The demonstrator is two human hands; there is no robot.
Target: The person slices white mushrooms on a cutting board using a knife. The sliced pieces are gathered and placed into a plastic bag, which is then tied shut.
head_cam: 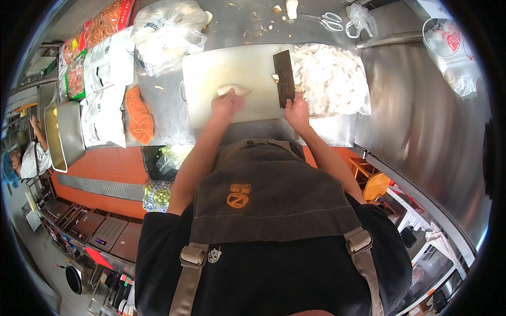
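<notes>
On the white cutting board, my left hand rests its fingers on a pale mushroom stem, probably king oyster. My right hand grips a dark-bladed cleaver by its handle, the blade lying across the board's right edge. A small pale piece clings by the blade's left side. Right beside the cleaver, a clear plastic bag is spread with many sliced pale pieces in or on it. The cleaver's handle is mostly hidden in my right hand.
An orange cloth lies left of the board, near white packages and a metal tray. A filled plastic bag sits at the back left. White-handled scissors and scraps lie behind the board. Another person stands far left.
</notes>
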